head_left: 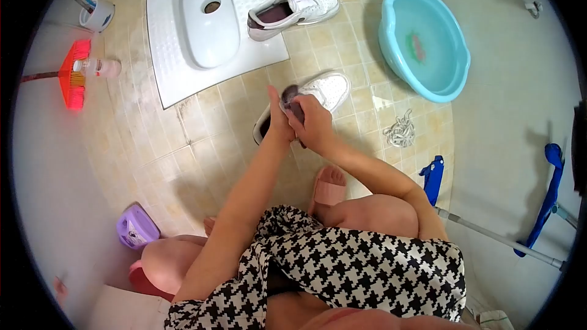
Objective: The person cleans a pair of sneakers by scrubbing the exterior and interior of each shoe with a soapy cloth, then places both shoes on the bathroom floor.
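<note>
Above a white shoe (330, 90) on the tiled floor, my two hands meet around a long dark grey-purple piece, perhaps an insole (290, 93). My right hand (315, 123) is closed around it from the right. On its left side lies my left hand (281, 123), thumb stretched upward; its other fingers are mostly hidden behind the piece. The shoe sits partly under my hands, its toe pointing right and its dark opening at the left. A second white shoe (318, 7), without laces, rests across the edge of the squat toilet.
The white squat toilet (257, 55) is set in the floor. A light blue basin (386, 55) holds water. White laces (400, 129) lie in a heap. Blue-headed mops (433, 177) lean at the right. A purple jug (137, 227) and a red broom (68, 76) are at the left.
</note>
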Tool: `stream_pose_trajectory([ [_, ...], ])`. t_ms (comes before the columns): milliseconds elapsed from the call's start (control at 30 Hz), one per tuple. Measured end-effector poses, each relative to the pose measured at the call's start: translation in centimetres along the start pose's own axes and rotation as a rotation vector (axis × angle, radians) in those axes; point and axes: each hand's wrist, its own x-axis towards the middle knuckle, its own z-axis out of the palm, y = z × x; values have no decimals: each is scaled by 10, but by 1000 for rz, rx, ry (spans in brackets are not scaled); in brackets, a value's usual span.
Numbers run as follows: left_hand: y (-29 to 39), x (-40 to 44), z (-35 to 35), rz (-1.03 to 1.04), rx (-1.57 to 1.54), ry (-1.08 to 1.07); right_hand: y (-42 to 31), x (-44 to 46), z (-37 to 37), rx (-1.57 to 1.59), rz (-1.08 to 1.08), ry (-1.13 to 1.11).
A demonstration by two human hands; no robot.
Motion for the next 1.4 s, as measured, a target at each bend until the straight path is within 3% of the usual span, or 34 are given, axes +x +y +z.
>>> stream_pose_trajectory([
  [133,-4,1,2,35,-75,-230,29,25,-18,-322,-30,-102],
  [233,-1,-12,12,42,81,-194,54,52,-49,-488,-94,-93],
  [333,-2,-17,8,130,170,-273,47,61,-64,-505,-76,-117],
  [433,0,-25,-12,141,570,-169,54,62,-81,-448,-107,-222],
  [567,5,-37,-36,56,979,-196,80,14,-65,-298,-139,-409],
  [600,8,-47,-28,7,911,-85,79,6,-60,-205,-73,-288],
  [733,-6,-52,-44,-222,922,113,65,12,-45,-223,-74,-299],
  [833,10,-67,-27,-242,997,82,18,34,-4,-69,-350,-461],
  [867,-4,-45,-56,-102,990,-44,3,33,16,-101,-324,-627],
  [967,-30,-43,-74,-72,1037,-84,-13,37,30,-109,-374,-739],
  [1033,-23,-60,-54,-245,1172,-53,7,41,7,-197,-409,-765],
  [1100,-73,-43,-105,454,1189,-46,36,33,-18,-164,-431,-650],
  [1167,-43,-68,-70,55,1137,203,51,15,-36,-211,-340,-633],
  [1300,-38,-35,-116,620,1340,-100,19,-6,-17,-187,-345,-543],
  [1333,-29,-41,-104,446,1294,-48,4,2,-5,-155,-340,-534],
  [1400,-14,-44,-84,338,1254,-18,-17,21,24,-114,-330,-503],
])
